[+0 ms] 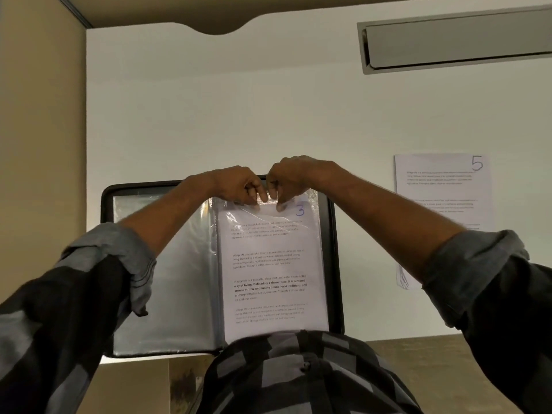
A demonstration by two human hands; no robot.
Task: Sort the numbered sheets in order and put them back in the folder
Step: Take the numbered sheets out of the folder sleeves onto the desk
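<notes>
1. Head view: your left hand (239, 183) and right hand (291, 180) meet at the top edge of the clear pocket (310, 201) on the right-hand page of the open folder (336, 264).
2. The fingers (263, 197) of both hands are curled and pinched on that top edge. Whether they also catch the paper's edge cannot be told.
3. Sheet 3 (271, 264) lies inside this pocket, upright and almost fully seated, its number showing at the top right corner.
4. Sheet 5 (442, 189) lies face up on the bench (268, 115), well apart to the right of the folder. Paper edges peek out under its lower left corner; how many sheets that makes is unclear.
5. The left-hand pocket (179, 279) looks empty from this side.
6. Judged from this, you are roughly midway. Sheet 3 is nearly filed, sheets 1 and 2 are not visible, and sheet 4, sheet 5 and any others are not yet in the folder.
</notes>
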